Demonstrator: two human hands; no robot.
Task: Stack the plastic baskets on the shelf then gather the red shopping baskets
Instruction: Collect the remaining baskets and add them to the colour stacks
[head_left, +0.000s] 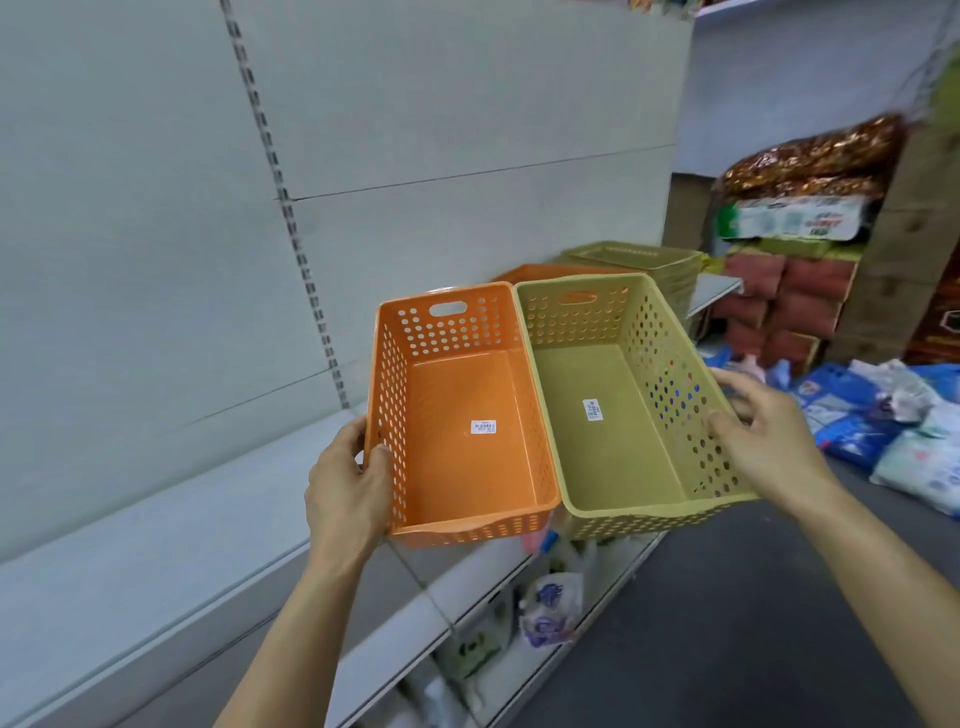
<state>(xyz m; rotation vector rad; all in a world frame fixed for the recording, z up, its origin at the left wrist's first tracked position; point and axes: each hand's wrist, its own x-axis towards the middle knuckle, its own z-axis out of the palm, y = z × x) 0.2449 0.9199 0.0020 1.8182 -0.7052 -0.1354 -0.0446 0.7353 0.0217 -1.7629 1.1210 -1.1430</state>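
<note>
I hold two perforated plastic baskets side by side above the grey shelf (156, 545). My left hand (345, 488) grips the left wall of the orange basket (467, 415), thumb inside the rim. My right hand (769, 431) holds the right wall of the olive-green basket (608, 426), thumb over its rim. Both baskets are empty, each with a barcode sticker on the bottom. Further back on the shelf stand a stack of green baskets (649, 260) and, partly hidden behind the held ones, an orange stack (545, 273). No red shopping basket is in view.
The white back panel of the shelving rises to the left. Packets lie on the lower shelf (550, 603) under the baskets. Stacked sacks and boxes (779, 301) fill the far right. Blue and white bags (883, 415) lie on the grey floor (727, 623).
</note>
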